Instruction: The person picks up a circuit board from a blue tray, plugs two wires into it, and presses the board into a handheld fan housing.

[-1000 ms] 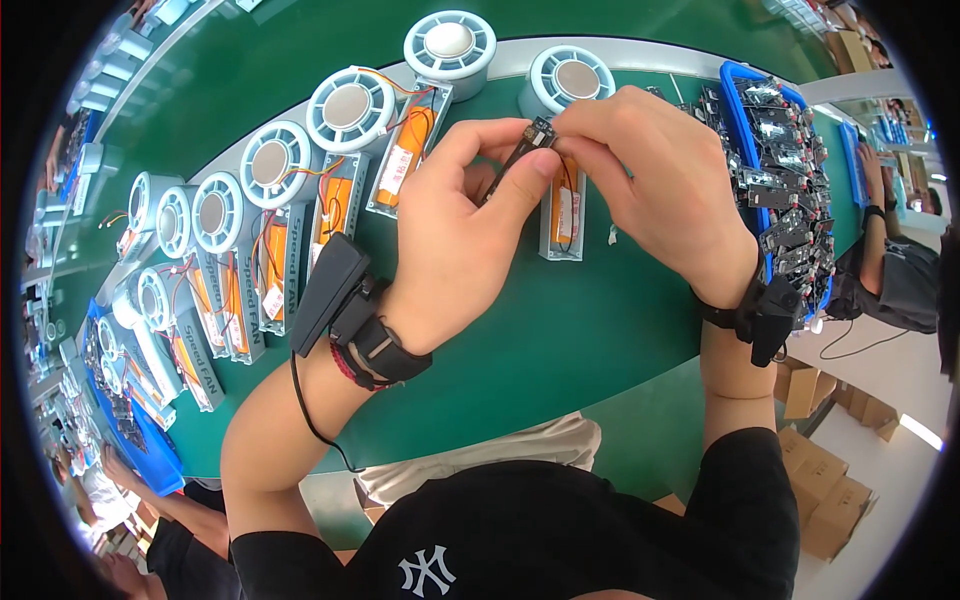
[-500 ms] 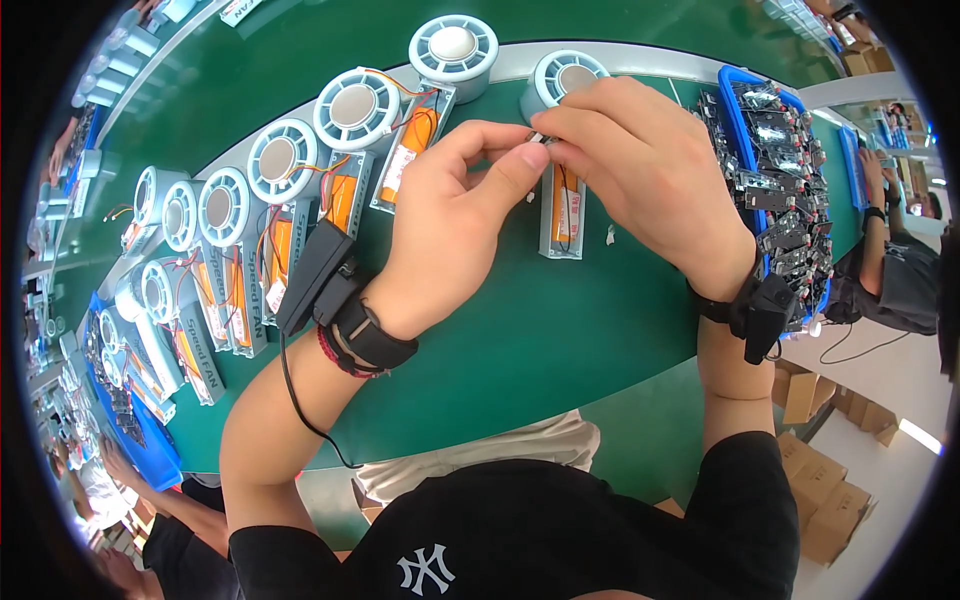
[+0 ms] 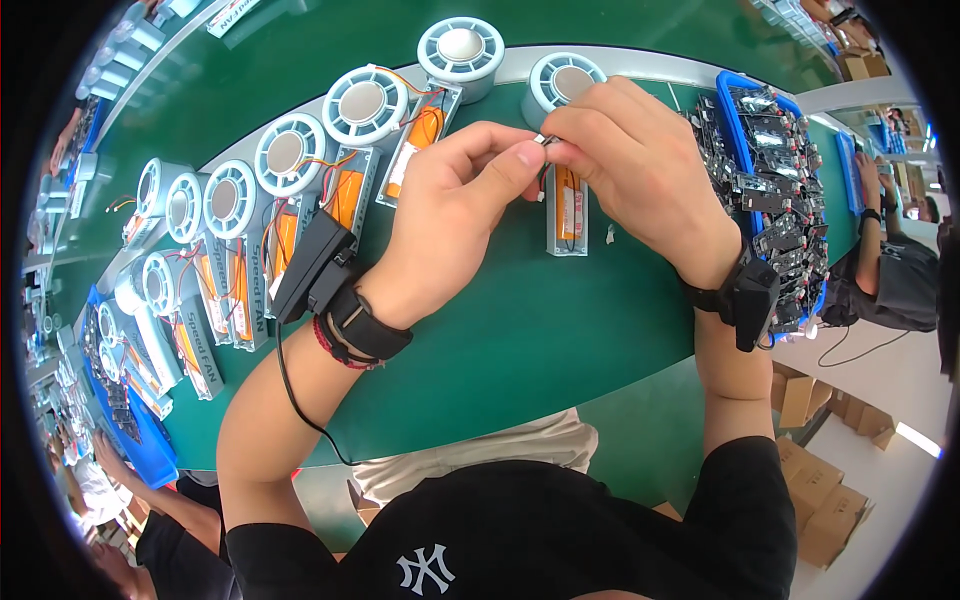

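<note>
My left hand and my right hand meet above the table, each with thumb and finger pinched together. Between their fingertips is a small wire connector, pale with a dark part; the fingers cover most of it. Just below lies an opened handheld fan with a pale blue round head and a grey handle. An orange battery sits in that handle, with dark wire rising toward my fingers. My hands hide the joint between head and handle.
Several similar fans with orange batteries and loose wires line the table's left and far side. A blue tray heaped with black circuit boards stands at the right. A small white scrap lies near the handle. Co-workers sit on both sides.
A pale part of the connector shows more between my fingertips. Both hands keep their pinch and have barely shifted. The whole view has moved slightly.
</note>
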### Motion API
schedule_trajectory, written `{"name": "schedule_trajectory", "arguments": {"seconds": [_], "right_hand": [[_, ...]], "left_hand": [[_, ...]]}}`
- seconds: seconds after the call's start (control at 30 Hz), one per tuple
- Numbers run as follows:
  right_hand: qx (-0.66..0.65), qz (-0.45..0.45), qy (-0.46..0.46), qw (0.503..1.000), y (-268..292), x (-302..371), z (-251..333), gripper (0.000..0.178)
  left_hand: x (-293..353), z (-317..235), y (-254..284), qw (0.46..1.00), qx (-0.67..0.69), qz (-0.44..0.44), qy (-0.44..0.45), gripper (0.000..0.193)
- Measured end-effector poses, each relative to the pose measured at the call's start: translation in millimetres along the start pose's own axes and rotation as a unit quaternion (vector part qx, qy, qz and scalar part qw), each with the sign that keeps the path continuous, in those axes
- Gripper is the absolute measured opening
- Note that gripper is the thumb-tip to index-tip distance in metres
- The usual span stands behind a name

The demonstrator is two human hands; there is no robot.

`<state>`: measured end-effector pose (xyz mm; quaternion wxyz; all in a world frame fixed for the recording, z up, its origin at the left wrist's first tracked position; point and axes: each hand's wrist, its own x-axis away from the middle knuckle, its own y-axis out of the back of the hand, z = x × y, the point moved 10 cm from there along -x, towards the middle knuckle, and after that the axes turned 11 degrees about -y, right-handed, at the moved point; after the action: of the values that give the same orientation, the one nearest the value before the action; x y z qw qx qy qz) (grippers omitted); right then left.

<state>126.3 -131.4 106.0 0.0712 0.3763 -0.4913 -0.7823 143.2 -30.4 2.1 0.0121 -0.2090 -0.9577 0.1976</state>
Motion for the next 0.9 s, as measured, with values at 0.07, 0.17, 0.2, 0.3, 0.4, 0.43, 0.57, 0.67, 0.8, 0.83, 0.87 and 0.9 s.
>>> {"name": "schedule_trajectory", "arguments": {"seconds": [0.07, 0.17, 0.2, 0.3, 0.4, 0.43, 0.57, 0.67, 0.8, 0.83, 0.87, 0.9], "right_hand": [[-0.004, 0.005, -0.003, 1.0, 0.1, -0.8, -0.7, 0.017], [-0.007, 0.015, -0.006, 1.0, 0.6, -0.5, -2.2, 0.018], [-0.008, 0.022, -0.007, 1.0, 0.5, -0.4, -2.8, 0.018], [-0.036, 0.011, -0.025, 0.999, 6.0, -1.5, -4.0, 0.02], [-0.094, -0.025, -0.053, 0.994, 20.2, -2.7, -2.3, 0.021], [-0.099, 0.007, -0.051, 0.994, 22.0, -1.4, 2.8, 0.022], [-0.101, 0.089, -0.047, 0.99, 10.7, 2.3, 16.3, 0.024], [-0.066, 0.123, -0.061, 0.988, -0.6, 3.0, 14.6, 0.024], [-0.052, 0.081, -0.029, 0.995, -1.7, 6.0, 13.1, 0.023], [-0.066, 0.07, -0.029, 0.995, 0.0, 4.7, 13.2, 0.022], [-0.081, 0.06, -0.03, 0.994, 1.6, 3.5, 13.2, 0.021], [-0.096, 0.05, -0.031, 0.994, 3.3, 3.0, 12.8, 0.02]], "left_hand": [[-0.1, -1.4, -0.9, 1.0, -0.007, -0.002, -0.008, 0.028], [-2.7, -5.1, -4.4, 1.0, -0.018, 0.007, -0.023, 0.028], [-2.6, -5.2, -4.7, 1.0, -0.017, 0.008, -0.023, 0.028], [-0.6, -4.9, -1.3, 1.0, -0.011, -0.005, -0.014, 0.03], [-0.5, -4.0, -1.1, 0.999, -0.033, -0.011, -0.007, 0.03], [-0.5, -3.3, -0.5, 0.999, -0.044, -0.014, -0.002, 0.031], [1.6, -1.4, 1.1, 0.999, -0.037, -0.022, 0.003, 0.033], [0.0, 0.9, 0.4, 0.999, -0.021, -0.027, -0.006, 0.033], [1.1, 0.2, -1.8, 0.998, -0.005, -0.05, -0.033, 0.033], [2.0, -0.7, -0.6, 0.997, -0.001, -0.062, -0.044, 0.033], [2.5, 0.4, -1.6, 0.997, -0.002, -0.062, -0.044, 0.033], [2.7, -2.9, -2.0, 0.996, -0.014, -0.064, -0.065, 0.032]]}}
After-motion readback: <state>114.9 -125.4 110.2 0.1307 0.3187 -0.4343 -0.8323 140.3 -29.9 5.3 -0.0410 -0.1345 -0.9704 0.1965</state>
